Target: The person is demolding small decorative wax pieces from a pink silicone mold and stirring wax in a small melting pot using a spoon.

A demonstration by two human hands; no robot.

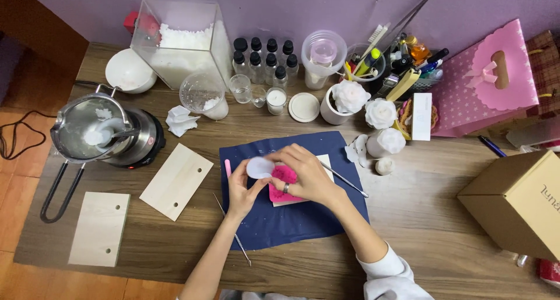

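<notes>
Your left hand (242,189) and right hand (306,174) pinch the thin, pale, petal-shaped wax piece (259,167); it looks light and brittle, so take its edges gently.

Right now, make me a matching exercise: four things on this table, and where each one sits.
Things:
1. Pink mould
2. Melting pot
3. Cardboard box
4. Small bottles

Places:
A. Far right of the table
B. At the back wall
C. On the blue cloth, under the right hand
D. On the burner, far left

Pairs: 1-C, 2-D, 3-A, 4-B
</notes>
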